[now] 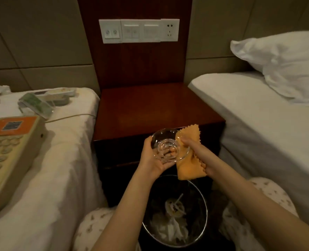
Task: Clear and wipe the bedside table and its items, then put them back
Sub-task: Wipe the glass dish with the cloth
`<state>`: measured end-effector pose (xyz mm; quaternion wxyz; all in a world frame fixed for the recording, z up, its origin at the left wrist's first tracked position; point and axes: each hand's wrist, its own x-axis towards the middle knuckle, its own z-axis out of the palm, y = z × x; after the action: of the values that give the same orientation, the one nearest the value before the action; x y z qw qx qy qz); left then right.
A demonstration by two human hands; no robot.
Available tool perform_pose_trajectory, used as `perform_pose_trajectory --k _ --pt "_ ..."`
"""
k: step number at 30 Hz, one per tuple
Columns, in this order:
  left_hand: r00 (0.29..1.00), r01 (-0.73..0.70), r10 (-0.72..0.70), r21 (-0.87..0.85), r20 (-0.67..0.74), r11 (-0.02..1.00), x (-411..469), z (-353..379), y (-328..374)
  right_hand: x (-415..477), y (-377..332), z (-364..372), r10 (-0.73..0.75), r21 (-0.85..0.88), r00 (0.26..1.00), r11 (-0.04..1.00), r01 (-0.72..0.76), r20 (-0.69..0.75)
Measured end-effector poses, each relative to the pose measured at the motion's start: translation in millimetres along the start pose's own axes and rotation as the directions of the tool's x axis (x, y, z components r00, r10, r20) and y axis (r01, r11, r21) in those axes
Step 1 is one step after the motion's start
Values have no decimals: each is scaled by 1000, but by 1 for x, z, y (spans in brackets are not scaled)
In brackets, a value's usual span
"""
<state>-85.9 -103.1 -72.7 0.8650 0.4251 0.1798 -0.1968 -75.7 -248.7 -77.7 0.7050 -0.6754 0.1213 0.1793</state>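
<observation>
My left hand (152, 158) holds a clear glass ashtray (168, 144) from below, tilted towards me, in front of the dark wooden bedside table (150, 109). My right hand (199, 153) grips an orange cloth (190, 156) and presses it against the ashtray's right rim. On the left bed lie a beige telephone (7, 156) with an orange card on it, a clear acrylic stand (36, 105) and a flat tray (59, 94). The table top carries nothing.
A black waste bin (175, 211) with crumpled tissue stands on the floor below my hands, between my knees. A white pillow (284, 66) lies on the right bed. A phone cord (72, 116) runs across the left bed. Wall switches and sockets (139, 30) sit above the table.
</observation>
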Motion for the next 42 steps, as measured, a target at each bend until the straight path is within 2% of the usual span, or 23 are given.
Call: perform_pose_trajectory --k 2,5,8,11,13,15,18,20,21,23,25,28,31,34,35,39,42 --pt "999 50 -49 -82 18 995 0 -9 -12 -2 14 -3 8 -51 1000 999 -8 -18" --pt "997 52 -55 -50 -52 997 6 -16 -26 -4 31 -4 -3 -129 999 992 -4 -51" --pt "989 37 -43 -44 -145 998 9 -20 -37 -4 42 -1 -106 -306 989 949 70 -101" --pt "977 31 -38 -38 -210 999 11 -24 -45 -2 40 -4 -173 -238 951 965 111 -258" --pt "968 41 -35 19 -248 999 15 -26 -51 -1 36 -7 -266 -279 908 944 177 -325" --pt "959 56 -20 118 -283 991 22 -30 -61 -2 37 -4 -361 -450 900 864 225 -243" --pt "955 80 -3 247 -297 966 26 -31 -74 0 56 8 -430 -716 896 659 230 -109" --pt "956 84 14 318 -294 944 27 -31 -81 3 69 13 -473 -815 876 541 207 -92" --pt "955 82 28 355 -294 931 28 -32 -84 5 73 14 -484 -827 871 523 207 -88" --pt "959 91 26 396 -281 914 31 -34 -87 7 80 17 -473 -787 879 566 248 -64" --pt "956 108 10 385 -293 917 32 -33 -88 8 83 20 -464 -683 886 651 332 -13" --pt "953 96 -19 238 -303 966 35 -34 -86 7 79 23 -391 -587 914 717 376 107" --pt "959 54 -11 146 -284 988 37 -37 -84 8 73 24 -307 -605 925 699 380 226" --pt "970 53 -30 88 -243 995 37 -39 -84 11 67 21 -200 -665 941 667 335 274" --pt "970 60 -38 85 -242 995 36 -39 -84 12 66 19 -202 -691 944 644 328 260" --pt "968 94 -66 103 -242 990 35 -36 -86 15 72 18 -406 -722 908 597 350 104" --pt "966 70 -41 108 -256 992 36 -37 -88 12 74 22 -288 -679 934 644 354 213"
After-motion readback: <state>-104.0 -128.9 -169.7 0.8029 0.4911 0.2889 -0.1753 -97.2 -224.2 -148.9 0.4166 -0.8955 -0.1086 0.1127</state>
